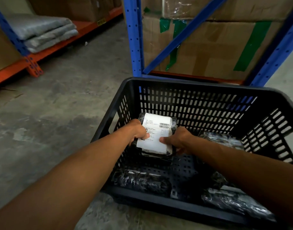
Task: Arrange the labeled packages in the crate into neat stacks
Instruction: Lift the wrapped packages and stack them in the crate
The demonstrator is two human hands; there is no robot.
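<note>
A black perforated plastic crate [189, 83] stands on the concrete floor. Inside its far left part a black package with a large white shipping label [156, 131] lies on top of another black package. My left hand [137, 130] grips its left edge and my right hand [179, 140] grips its right edge, thumbs on the label. More black plastic-wrapped packages lie loose in the crate: one at the near left [142, 181], one at the near right [233, 201], one at the far right [220, 138].
A blue shelving upright [134, 39] with taped cardboard boxes [208, 47] stands right behind the crate. To the left, an orange low shelf beam [48, 50] carries folded grey bags [43, 32]. Bare concrete floor [67, 105] lies left of the crate.
</note>
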